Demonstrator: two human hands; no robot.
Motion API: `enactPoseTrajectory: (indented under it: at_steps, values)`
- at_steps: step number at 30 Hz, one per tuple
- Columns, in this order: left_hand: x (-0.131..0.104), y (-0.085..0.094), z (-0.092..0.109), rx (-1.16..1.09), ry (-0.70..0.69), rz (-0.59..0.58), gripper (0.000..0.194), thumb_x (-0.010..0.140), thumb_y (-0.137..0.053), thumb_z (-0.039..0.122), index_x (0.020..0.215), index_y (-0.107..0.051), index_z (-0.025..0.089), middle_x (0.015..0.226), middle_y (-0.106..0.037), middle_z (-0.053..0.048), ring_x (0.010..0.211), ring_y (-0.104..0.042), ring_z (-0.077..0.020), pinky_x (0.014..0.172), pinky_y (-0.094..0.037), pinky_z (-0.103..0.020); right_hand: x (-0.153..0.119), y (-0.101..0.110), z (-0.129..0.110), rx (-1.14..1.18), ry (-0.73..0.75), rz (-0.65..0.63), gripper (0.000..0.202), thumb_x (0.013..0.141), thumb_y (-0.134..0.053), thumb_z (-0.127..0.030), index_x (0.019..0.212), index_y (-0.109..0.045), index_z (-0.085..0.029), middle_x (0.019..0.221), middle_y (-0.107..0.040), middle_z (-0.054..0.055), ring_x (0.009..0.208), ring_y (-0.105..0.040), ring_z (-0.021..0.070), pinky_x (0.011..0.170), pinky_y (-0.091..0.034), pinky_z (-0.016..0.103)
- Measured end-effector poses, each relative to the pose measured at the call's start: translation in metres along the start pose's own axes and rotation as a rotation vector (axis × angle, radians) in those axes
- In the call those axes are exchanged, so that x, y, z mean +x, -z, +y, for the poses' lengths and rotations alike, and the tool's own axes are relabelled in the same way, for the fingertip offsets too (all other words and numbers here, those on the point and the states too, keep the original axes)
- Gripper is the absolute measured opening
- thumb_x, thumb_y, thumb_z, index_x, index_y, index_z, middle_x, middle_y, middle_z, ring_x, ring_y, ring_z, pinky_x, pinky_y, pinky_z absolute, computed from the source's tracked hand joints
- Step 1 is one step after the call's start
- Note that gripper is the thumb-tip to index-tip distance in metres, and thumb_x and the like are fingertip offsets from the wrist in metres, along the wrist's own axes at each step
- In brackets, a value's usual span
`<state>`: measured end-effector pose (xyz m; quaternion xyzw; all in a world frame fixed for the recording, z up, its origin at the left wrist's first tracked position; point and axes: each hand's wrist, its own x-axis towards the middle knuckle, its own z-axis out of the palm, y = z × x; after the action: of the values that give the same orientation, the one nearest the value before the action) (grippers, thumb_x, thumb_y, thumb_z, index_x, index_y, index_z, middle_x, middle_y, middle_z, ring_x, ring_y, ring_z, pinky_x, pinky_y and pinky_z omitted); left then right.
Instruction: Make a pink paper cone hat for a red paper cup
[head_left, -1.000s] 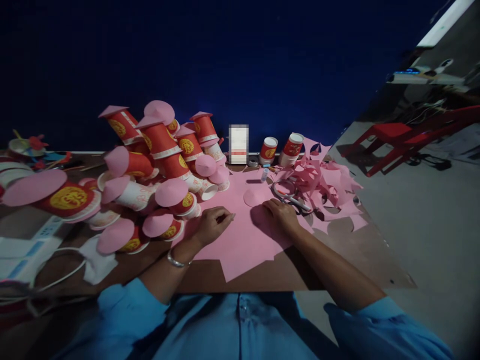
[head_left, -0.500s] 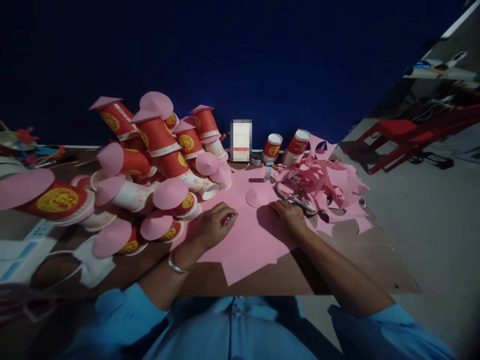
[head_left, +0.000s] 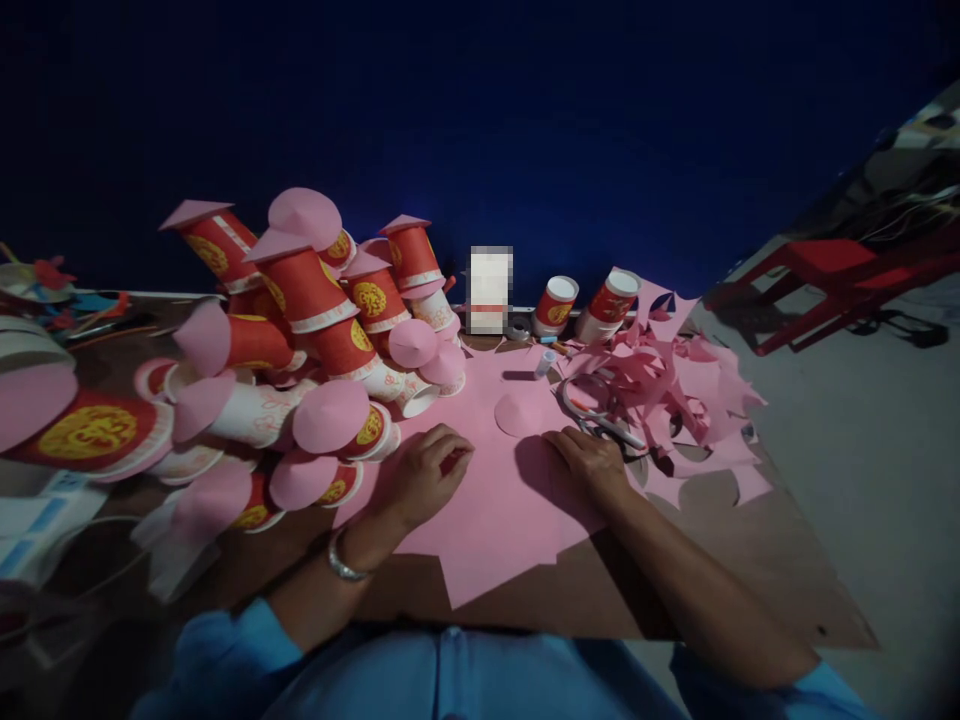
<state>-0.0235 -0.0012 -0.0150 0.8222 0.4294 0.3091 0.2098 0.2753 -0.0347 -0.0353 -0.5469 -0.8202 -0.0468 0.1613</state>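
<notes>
My left hand [head_left: 433, 478] rests at the left part of the pink paper sheets [head_left: 487, 530], its fingers loosely curled with a gap to the thumb; I see nothing in it. My right hand [head_left: 589, 465] lies on the right side of the sheets, palm down, fingers reaching forward and holding nothing visible. Between and beyond the hands sits a shallow pink paper cone [head_left: 517, 412], apart from both. Scissors [head_left: 611, 430] lie just past my right hand, partly under pink scraps. A small glue stick [head_left: 546, 362] stands behind the cone.
Red and white paper cups with pink cone tops [head_left: 300, 285] crowd the left side. Cut pink scraps [head_left: 690, 390] heap up at the right. Two red cups [head_left: 556, 308] and a blurred-out upright screen [head_left: 491, 290] line the back. A red stool [head_left: 825, 265] stands right of the table.
The view has shifted slightly, so the table sits lower in the picture. Both hands keep nearly the same place on the pink paper, and the cone has not moved.
</notes>
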Motion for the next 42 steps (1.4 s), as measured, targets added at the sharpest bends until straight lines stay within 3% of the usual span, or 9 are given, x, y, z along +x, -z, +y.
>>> enactPoseTrajectory:
  at_steps: [9,16,23,27,30,33,37,42]
  values:
    - [0.002,0.001,0.001,0.021,-0.016,-0.054,0.012,0.095,-0.062,0.012,0.093,-0.069,0.022,0.092,-0.073,-0.002,0.084,-0.071,-0.0168,0.076,-0.056,-0.029,0.004,0.0,0.0,0.017,-0.064,-0.047,0.023,0.103,-0.057,-0.02,0.109,-0.079,-0.021,0.09,-0.079,0.007,0.074,-0.071,0.0162,0.062,-0.037,0.028]
    - [0.002,-0.003,-0.002,0.1,-0.042,-0.084,0.009,0.095,-0.067,0.018,0.099,-0.072,0.023,0.099,-0.075,-0.003,0.089,-0.073,-0.0198,0.079,-0.058,-0.031,0.013,0.006,-0.018,-0.011,-0.127,-0.196,0.026,0.104,-0.056,-0.022,0.114,-0.079,-0.019,0.097,-0.081,0.01,0.08,-0.073,0.018,0.064,-0.038,0.027]
    - [0.006,0.005,0.004,0.223,-0.049,-0.197,0.015,0.093,-0.07,0.022,0.106,-0.075,0.021,0.107,-0.076,-0.008,0.099,-0.073,-0.0256,0.084,-0.058,-0.036,0.031,0.037,-0.033,-0.046,-0.099,-0.243,0.023,0.105,-0.057,-0.026,0.109,-0.079,-0.02,0.103,-0.082,0.009,0.082,-0.073,0.019,0.064,-0.038,0.027]
    - [0.009,0.017,0.015,0.253,-0.127,-0.286,0.012,0.095,-0.068,0.028,0.104,-0.074,0.021,0.103,-0.076,-0.008,0.093,-0.073,-0.0255,0.077,-0.055,-0.034,0.065,0.07,-0.011,-0.096,-0.088,-0.224,0.028,0.107,-0.051,-0.026,0.116,-0.077,-0.016,0.115,-0.079,0.015,0.091,-0.074,0.024,0.071,-0.044,0.03]
    - [0.013,0.023,0.024,0.255,-0.177,-0.317,0.011,0.094,-0.071,0.03,0.101,-0.074,0.023,0.1,-0.077,-0.008,0.087,-0.072,-0.0251,0.07,-0.052,-0.032,0.107,0.094,0.018,-0.245,-0.186,-0.155,0.034,0.107,-0.048,-0.022,0.132,-0.068,-0.01,0.125,-0.073,0.022,0.106,-0.072,0.0292,0.08,-0.049,0.033]
    - [0.024,0.021,0.035,0.26,-0.19,-0.293,0.013,0.096,-0.067,0.028,0.106,-0.073,0.022,0.104,-0.078,-0.009,0.092,-0.073,-0.0258,0.077,-0.055,-0.033,0.154,0.108,0.044,-0.294,-0.224,-0.15,0.04,0.105,-0.052,-0.018,0.142,-0.061,-0.007,0.139,-0.066,0.023,0.126,-0.065,0.0315,0.097,-0.051,0.036]
    - [0.061,0.007,0.052,0.268,-0.145,-0.275,0.026,0.104,-0.047,0.02,0.112,-0.072,0.018,0.117,-0.076,-0.013,0.111,-0.071,-0.0263,0.1,-0.056,-0.039,0.204,0.103,0.061,-0.304,-0.224,-0.209,0.04,0.104,-0.057,-0.021,0.142,-0.061,-0.008,0.146,-0.062,0.022,0.134,-0.06,0.0317,0.11,-0.05,0.04]
    - [0.127,-0.024,0.049,0.244,-0.076,-0.2,0.042,0.097,-0.044,0.003,0.131,-0.065,0.016,0.141,-0.065,-0.016,0.129,-0.065,-0.0243,0.111,-0.051,-0.036,0.234,0.084,0.07,-0.323,-0.222,-0.318,0.039,0.103,-0.068,-0.037,0.137,-0.063,-0.018,0.139,-0.065,0.013,0.12,-0.068,0.0272,0.101,-0.06,0.048]
